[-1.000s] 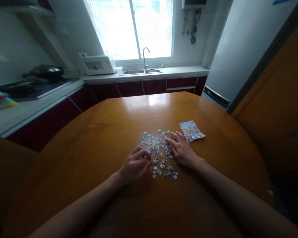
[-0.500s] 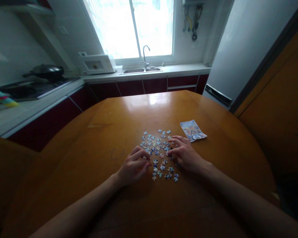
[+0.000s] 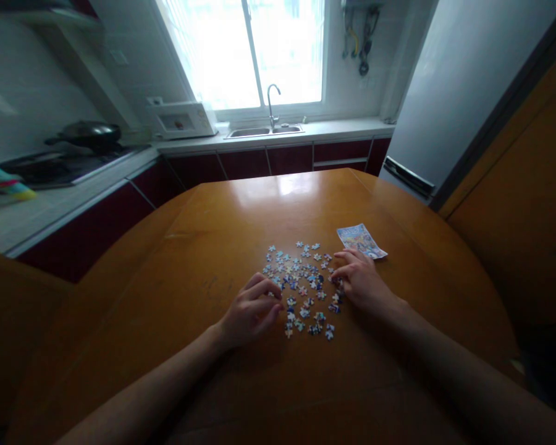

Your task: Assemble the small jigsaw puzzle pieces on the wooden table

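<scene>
while puzzle pieces (image 3: 303, 290) lie midway between the tabletop's (image 3: 167, 266) side edges, i see none clearly joined.
my left hand (image 3: 251, 310) curls, hold unclear; my right hand (image 3: 364, 281) spreads loosely.

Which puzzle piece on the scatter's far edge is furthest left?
The pale puzzle piece at the far-left corner, beyond the left hand; the edge's others lie right of it.
</scene>
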